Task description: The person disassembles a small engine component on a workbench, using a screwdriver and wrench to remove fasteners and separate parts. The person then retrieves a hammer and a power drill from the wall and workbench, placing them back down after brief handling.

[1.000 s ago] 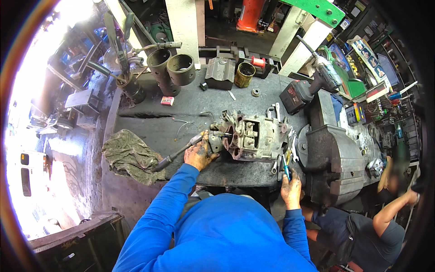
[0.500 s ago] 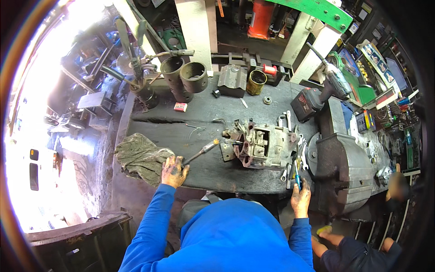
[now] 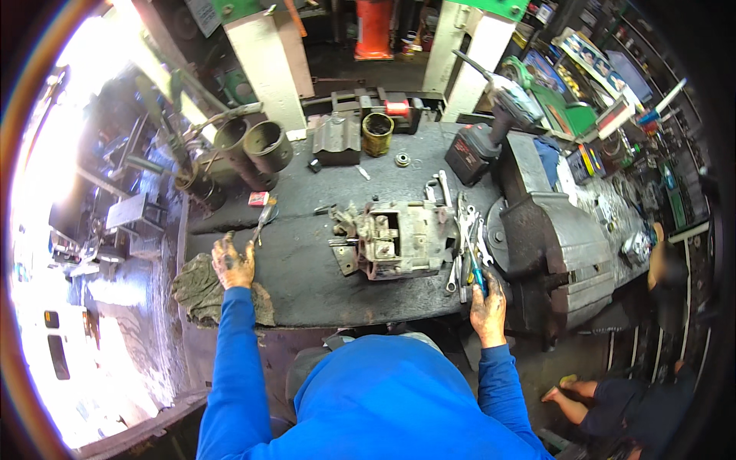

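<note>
Screwdriver (image 3: 479,277), teal-handled, found clamped in the fingers of my right hand (image 3: 489,308) near the front edge of the bench (image 3: 330,299), to the right of the housing (image 3: 410,239) and close beside loose wrenches (image 3: 483,245). My left hand (image 3: 232,264) is over the rag (image 3: 201,290), fingers apart. Their tips lie near a long tool (image 3: 264,220); blur there leaves me unable to tell whether they touch it.

Risks, in my judgement: the wrenches could scatter if the screwdriver were swung among them, as they lie close about its shaft. Dark grime on my fingers could let the handle slip. The housing, with no clamp visible on it, could shift under a hard sideways push.

Markings: print shows on the small red box (image 3: 259,198), and the drill battery (image 3: 469,156) bears lettering; neither reads dependably at this size. No marking noted on screwdriver or housing.
</note>
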Motion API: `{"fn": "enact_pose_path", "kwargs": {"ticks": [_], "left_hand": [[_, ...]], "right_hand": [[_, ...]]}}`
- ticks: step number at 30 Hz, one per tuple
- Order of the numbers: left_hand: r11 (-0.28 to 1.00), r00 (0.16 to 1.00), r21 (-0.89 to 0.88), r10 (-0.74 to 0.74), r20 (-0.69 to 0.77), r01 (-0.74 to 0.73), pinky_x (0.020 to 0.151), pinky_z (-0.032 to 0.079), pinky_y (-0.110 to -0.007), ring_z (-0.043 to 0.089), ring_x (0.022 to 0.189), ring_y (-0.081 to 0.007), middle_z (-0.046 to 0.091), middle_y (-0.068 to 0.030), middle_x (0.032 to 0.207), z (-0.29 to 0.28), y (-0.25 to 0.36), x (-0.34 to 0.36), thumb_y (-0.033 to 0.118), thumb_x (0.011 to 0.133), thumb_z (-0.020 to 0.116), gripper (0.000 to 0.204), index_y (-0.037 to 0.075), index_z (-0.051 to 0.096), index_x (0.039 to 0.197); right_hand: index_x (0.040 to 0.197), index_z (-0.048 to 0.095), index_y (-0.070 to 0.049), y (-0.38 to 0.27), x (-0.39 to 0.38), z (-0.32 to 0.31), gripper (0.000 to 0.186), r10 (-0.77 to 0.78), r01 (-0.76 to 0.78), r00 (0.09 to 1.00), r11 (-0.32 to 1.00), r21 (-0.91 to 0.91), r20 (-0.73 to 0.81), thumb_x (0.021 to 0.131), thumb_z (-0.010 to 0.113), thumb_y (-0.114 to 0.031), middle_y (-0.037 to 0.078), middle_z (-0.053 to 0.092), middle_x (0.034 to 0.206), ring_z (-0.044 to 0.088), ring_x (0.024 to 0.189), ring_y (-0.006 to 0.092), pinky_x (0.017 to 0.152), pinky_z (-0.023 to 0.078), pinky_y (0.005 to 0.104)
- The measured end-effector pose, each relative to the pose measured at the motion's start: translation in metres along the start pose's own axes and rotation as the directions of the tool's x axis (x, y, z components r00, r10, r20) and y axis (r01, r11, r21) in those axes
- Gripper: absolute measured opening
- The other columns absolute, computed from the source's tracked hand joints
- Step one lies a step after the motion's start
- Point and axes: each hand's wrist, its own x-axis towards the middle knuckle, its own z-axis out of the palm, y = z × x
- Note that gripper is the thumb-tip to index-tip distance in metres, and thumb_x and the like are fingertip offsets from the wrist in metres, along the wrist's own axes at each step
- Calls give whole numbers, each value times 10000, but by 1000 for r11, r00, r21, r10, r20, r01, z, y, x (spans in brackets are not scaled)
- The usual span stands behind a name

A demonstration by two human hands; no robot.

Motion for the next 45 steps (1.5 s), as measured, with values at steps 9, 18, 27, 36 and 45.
{"fn": "enact_pose_path", "kwargs": {"ticks": [9,18,27,36,45], "left_hand": [[543,771,-708,636,-4,-451,645,561,-390,694,748,-296,689,-115,888,-196,190,-43,185,807,878,398,86,751,1171],[705,809,-545,583,81,-454,826,593,-441,719,948,-390,726,-193,1048,-199,215,-59,288,776,891,424,67,765,1116],[714,881,-587,473,3,-382,629,517,-386,662,685,-279,693,-151,867,-202,234,-77,174,800,859,291,-1,761,1011],[580,892,-781,446,68,-230,627,505,-326,632,664,-213,702,-135,853,-199,233,-70,120,781,835,267,-32,753,984],[486,809,-778,586,-48,-398,765,575,-404,723,862,-302,730,-164,974,-200,236,-54,105,788,816,451,-20,725,1212]], "right_hand": [[1236,664,60,-51,13,-49,326,-190,199,976,977,73,-109,927,689,-40,266,696,1114,681,1029,445,925,544,480],[1162,750,-28,-127,44,-124,373,-559,544,818,828,135,135,800,816,-91,122,704,950,690,845,321,736,563,417],[1117,753,-28,-159,62,-131,381,-607,621,750,783,35,262,751,830,-99,121,663,892,661,755,319,668,542,428],[1143,754,17,-141,69,-121,334,-441,323,817,884,339,370,853,811,-137,203,748,942,746,847,363,748,592,420],[1140,751,23,-123,52,-94,349,-380,244,845,900,361,376,832,830,-122,202,760,1000,752,904,378,813,598,430]]}}
